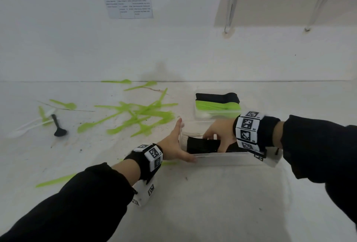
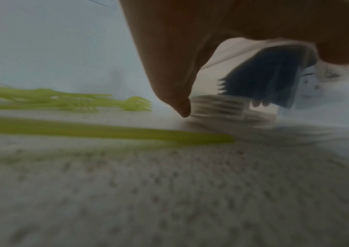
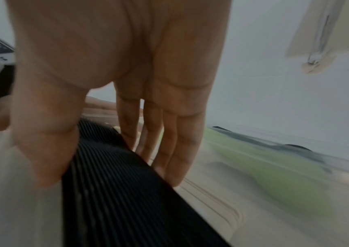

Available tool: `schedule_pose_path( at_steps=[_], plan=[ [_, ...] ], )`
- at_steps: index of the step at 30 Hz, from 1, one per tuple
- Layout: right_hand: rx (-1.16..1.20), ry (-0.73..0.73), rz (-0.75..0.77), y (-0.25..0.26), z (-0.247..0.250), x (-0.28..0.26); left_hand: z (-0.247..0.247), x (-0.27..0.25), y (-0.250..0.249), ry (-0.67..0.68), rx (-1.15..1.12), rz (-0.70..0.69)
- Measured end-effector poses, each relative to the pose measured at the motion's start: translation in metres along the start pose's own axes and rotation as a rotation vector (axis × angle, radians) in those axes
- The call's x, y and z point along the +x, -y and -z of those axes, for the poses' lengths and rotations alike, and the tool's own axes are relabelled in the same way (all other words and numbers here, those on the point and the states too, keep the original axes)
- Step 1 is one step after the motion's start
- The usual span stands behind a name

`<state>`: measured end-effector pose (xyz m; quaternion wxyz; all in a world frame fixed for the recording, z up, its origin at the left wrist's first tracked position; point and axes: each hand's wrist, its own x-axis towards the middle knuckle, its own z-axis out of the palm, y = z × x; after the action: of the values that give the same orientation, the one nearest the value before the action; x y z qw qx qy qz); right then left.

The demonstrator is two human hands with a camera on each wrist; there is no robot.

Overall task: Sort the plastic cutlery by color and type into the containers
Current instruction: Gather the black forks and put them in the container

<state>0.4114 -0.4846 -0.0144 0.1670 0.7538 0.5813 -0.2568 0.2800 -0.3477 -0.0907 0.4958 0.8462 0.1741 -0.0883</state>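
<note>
A packed stack of black plastic forks (image 1: 202, 145) sits inside a clear plastic container (image 1: 231, 159) at the near right of the white table (image 1: 193, 203), its long axis running left to right across the person. The right hand (image 1: 218, 135) reaches down into the container and grips the stack, thumb on the near side and fingers (image 3: 169, 150) on the far side. The left hand (image 1: 173, 145) lies open and flat, fingers straight, against the container's left end, holding nothing. Scattered lime-green plastic cutlery (image 1: 135, 114) lies well to the left, nearer the left hand. A second clear container (image 1: 201, 115), behind the first, holds black spoons stacked on green ones.
</note>
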Motion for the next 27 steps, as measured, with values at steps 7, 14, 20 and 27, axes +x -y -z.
schedule_pose_path(
  at_steps=[7, 14, 20, 27],
  plan=[
    [0.003, 0.019, 0.001, -0.006, 0.001, 0.001, 0.000, -0.001, -0.001, 0.007, -0.039, -0.004],
    [-0.040, 0.113, -0.040, -0.026, -0.005, -0.008, 0.000, -0.001, 0.001, -0.004, -0.022, -0.004],
    [-0.076, 0.170, -0.042, -0.022, -0.007, -0.003, -0.001, -0.001, 0.001, -0.001, -0.034, -0.007],
    [-0.160, 0.107, -0.042, -0.012, -0.012, 0.000, -0.002, -0.001, 0.001, -0.003, -0.041, -0.004]
  ],
)
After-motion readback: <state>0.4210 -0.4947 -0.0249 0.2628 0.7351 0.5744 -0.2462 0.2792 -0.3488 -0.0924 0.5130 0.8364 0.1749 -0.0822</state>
